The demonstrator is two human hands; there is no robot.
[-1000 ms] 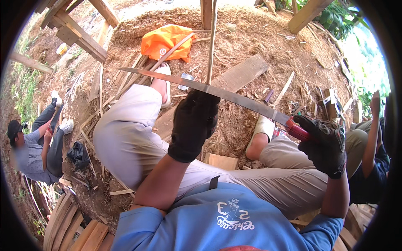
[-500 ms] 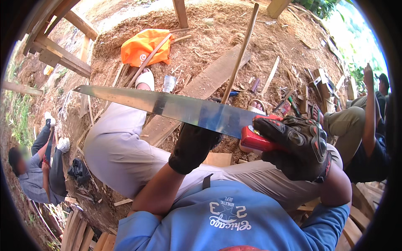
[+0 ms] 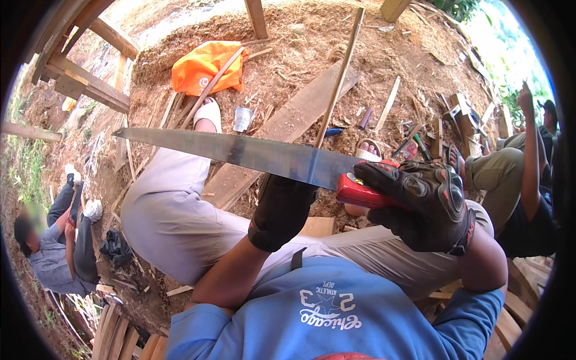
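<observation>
My right hand (image 3: pixel 420 201), in a black padded glove, is closed around the red handle (image 3: pixel 360 193) of a handsaw (image 3: pixel 240 150). The long blade reaches leftward across my lap, toothed edge facing away from me. Behind the blade my left hand (image 3: pixel 281 210), also gloved in black, is closed at the near end of a thin wooden stick (image 3: pixel 342 72). The blade hides its fingers and that end of the stick. The stick slants up and away beyond the saw, and its lower part meets the blade's far edge in view.
A wide plank (image 3: pixel 300 114) lies on ground strewn with shavings, near an orange bag (image 3: pixel 207 67). Wood scraps and tools, including a blue one (image 3: pixel 333 131), lie ahead. One person (image 3: pixel 57 252) sits at left, another (image 3: pixel 516 174) at right. Timber framing (image 3: pixel 90 84) stands upper left.
The saw has shifted slightly right at its tip, with its handle a little nearer and to the left. The stick's far end has swung slightly left.
</observation>
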